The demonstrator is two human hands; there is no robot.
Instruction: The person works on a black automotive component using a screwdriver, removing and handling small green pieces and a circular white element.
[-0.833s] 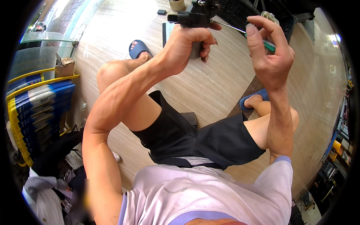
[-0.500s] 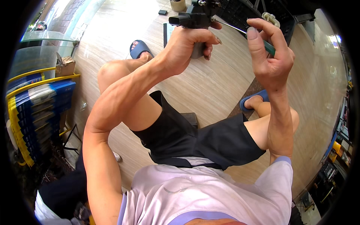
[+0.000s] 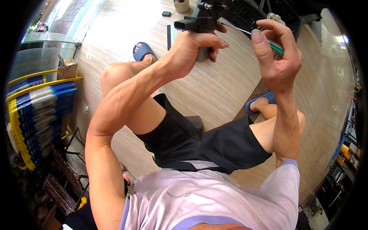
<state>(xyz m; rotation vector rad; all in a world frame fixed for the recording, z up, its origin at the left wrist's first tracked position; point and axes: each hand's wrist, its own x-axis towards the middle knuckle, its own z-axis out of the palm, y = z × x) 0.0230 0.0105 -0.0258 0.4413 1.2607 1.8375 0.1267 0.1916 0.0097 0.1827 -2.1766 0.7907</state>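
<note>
Head: blk boxy unit (image 3: pixel 203 22); slim metal-shaft screwdriver (image 3: pixel 276 48).

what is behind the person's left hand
A grey part shows partly behind the left hand, below the black device; whatever the hand covers cannot be seen.

I can read no words or numbers here. The blue-and-white packets (image 3: pixel 63 96) in the yellow rack (image 3: pixel 74 79) on my left bear marks too small and blurred to make out; my pale shirt (image 3: pixel 218 191) carries a faint, curved grey mark.
</note>
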